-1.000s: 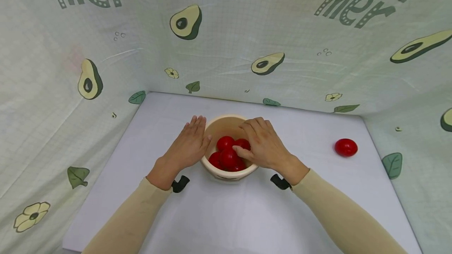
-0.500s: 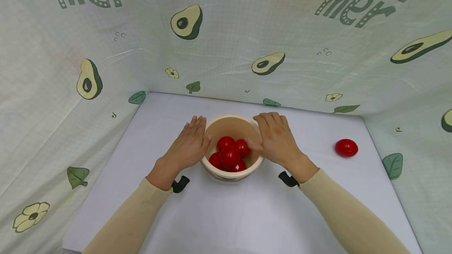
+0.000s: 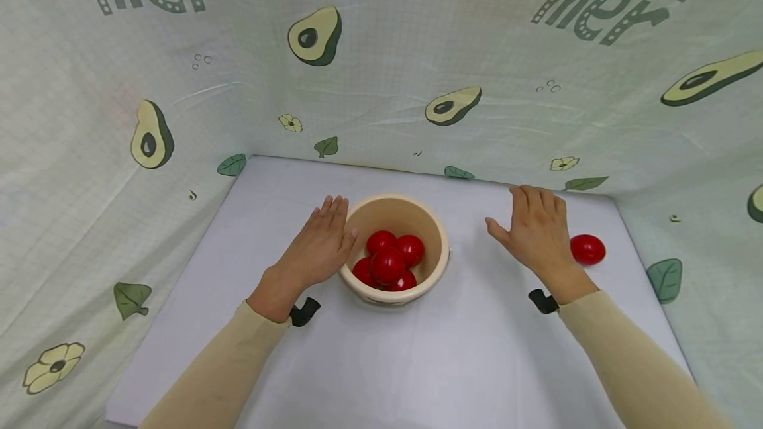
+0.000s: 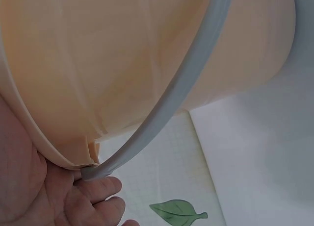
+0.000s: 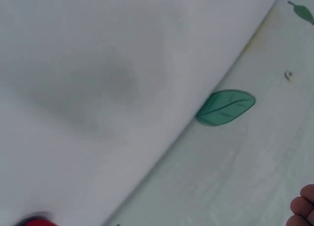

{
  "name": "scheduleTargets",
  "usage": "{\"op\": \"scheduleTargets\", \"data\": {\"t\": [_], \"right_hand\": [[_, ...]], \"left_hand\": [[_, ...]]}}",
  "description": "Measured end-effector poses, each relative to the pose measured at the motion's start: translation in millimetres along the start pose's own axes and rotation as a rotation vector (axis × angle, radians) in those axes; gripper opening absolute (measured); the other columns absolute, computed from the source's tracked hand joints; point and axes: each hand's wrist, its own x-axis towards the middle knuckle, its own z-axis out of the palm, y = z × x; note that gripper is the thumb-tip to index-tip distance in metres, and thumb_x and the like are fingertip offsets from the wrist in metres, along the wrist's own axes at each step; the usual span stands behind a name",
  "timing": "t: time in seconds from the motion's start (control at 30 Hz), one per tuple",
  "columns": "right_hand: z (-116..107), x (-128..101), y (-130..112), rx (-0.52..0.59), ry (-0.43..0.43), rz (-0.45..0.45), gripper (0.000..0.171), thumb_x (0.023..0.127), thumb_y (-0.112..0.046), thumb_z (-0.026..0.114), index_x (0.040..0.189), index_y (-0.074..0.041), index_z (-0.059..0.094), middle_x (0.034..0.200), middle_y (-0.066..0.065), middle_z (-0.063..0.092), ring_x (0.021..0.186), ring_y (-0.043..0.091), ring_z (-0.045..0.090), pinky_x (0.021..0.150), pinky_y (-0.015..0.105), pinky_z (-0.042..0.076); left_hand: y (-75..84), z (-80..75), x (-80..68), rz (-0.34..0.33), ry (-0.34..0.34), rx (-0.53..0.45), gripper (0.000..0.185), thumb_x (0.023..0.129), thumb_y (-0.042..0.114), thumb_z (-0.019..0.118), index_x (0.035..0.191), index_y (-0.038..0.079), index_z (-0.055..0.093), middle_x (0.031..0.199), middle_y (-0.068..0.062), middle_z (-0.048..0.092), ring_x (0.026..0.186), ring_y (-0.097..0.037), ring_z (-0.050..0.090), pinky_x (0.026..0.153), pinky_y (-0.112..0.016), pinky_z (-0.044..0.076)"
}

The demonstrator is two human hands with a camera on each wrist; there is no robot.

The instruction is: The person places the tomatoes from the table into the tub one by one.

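Bucket: the cream bucket [image 3: 438,243] sits at the table's centre as I see it from the head camera, unmoved since a second ago, with red tomatoes [image 3: 390,260] heaped inside.
Left hand: my left hand [image 3: 318,247] rests flat against the bucket's 9 o'clock wall, fingers straight and close together, just where it was before. On the left wrist view I see the fingertips [image 4: 95,189] under the rim, beside the pale handle [image 4: 181,93].
Right hand: this is the change. A second ago it was in the bucket, fingers on the tomatoes; half a second ago it lay at the 3 o'clock rim. Now my right hand [image 3: 536,234] is well clear of the bucket, out at 3 o'clock, fingers straight and slightly spread, holding nothing.
Loose tomato: the single tomato [image 3: 587,249] lies on the white table [image 3: 417,363] at 3 o'clock, just beside the right hand, in the same spot as before. I cannot tell whether the hand touches it.
Right wrist view: mostly bare table and backdrop cloth [image 5: 235,162], with a red sliver [image 5: 34,221] at the bottom edge.
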Motion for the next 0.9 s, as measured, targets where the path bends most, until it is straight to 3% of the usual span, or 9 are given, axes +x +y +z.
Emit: {"op": "scheduleTargets", "data": {"t": [0.27, 0.43, 0.63, 0.9], "right_hand": [[-5, -42, 57, -0.077, -0.194, 0.177, 0.076, 0.084, -0.044, 0.076, 0.123, 0.017, 0.052, 0.120, 0.035, 0.056, 0.115, 0.056, 0.049, 0.095, 0.071, 0.040], [-7, -70, 86, -0.094, -0.331, 0.319, 0.075, 0.088, -0.041, 0.077, 0.118, 0.020, 0.047, 0.122, 0.038, 0.049, 0.117, 0.059, 0.041, 0.099, 0.075, 0.032], [-6, -95, 111, -0.129, -0.502, 0.460, 0.078, 0.093, -0.044, 0.072, 0.121, 0.021, 0.041, 0.121, 0.043, 0.041, 0.115, 0.062, 0.033, 0.094, 0.081, 0.030], [-4, -115, 126, -0.125, -0.589, 0.527, 0.079, 0.094, -0.048, 0.070, 0.113, 0.023, 0.042, 0.110, 0.044, 0.044, 0.105, 0.061, 0.035, 0.084, 0.080, 0.034]], "left_hand": [[0.5, 0.2, 0.0, -0.004, -0.002, -0.007, 0.071, 0.113, 0.038, 0.038, 0.165, -0.006, 0.018, 0.173, -0.024, 0.020, 0.164, -0.039, 0.010, 0.132, -0.054, 0.012], [0.8, 0.0, -0.6, -0.006, -0.006, -0.007, 0.071, 0.113, 0.038, 0.038, 0.165, -0.006, 0.018, 0.173, -0.024, 0.020, 0.164, -0.039, 0.010, 0.132, -0.054, 0.012], [0.1, -0.4, 0.0, -0.015, -0.015, -0.009, 0.071, 0.114, 0.039, 0.036, 0.166, -0.006, 0.018, 0.174, -0.023, 0.020, 0.164, -0.038, 0.009, 0.133, -0.053, 0.012], [0.3, -0.7, 1.2, -0.019, -0.018, -0.015, 0.072, 0.113, 0.040, 0.036, 0.166, -0.005, 0.017, 0.174, -0.022, 0.019, 0.165, -0.037, 0.008, 0.133, -0.052, 0.011]]}}
